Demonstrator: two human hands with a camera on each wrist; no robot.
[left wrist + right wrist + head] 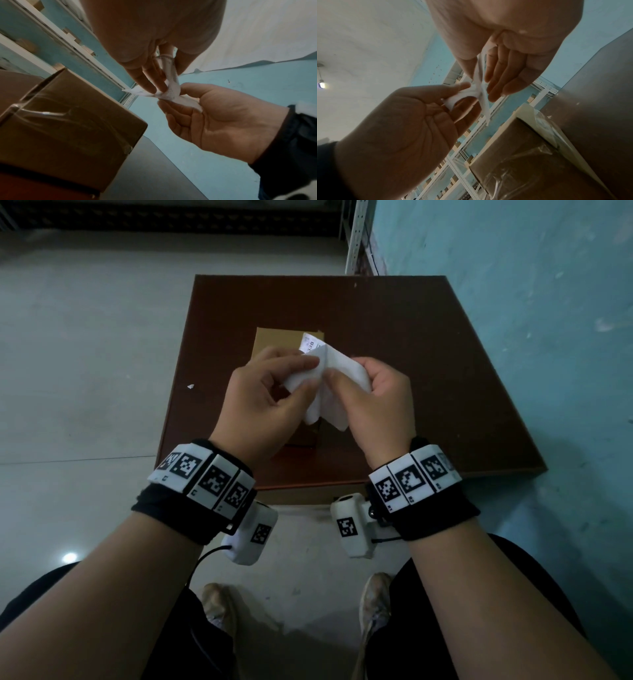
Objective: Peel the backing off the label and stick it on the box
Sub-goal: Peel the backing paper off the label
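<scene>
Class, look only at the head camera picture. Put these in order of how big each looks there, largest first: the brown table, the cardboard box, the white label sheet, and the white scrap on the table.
1. brown table
2. cardboard box, though hands hide much of it
3. white label sheet, nearer the camera, so its place against the box is unsure
4. white scrap

A dark reddish-brown square wooden worktop (pixel 411 364) fills the middle of the head view, its right edge running close along the pale blue wall. A brown cardboard box (pixel 277 338) sealed with clear tape stands directly on it, near the centre of the frame and partly hidden behind the hands. The worktop stands on a pale grey smooth floor (pixel 85 354). A small white scrap (pixel 190 386) lies on the floor just beside the worktop's left edge.
</scene>
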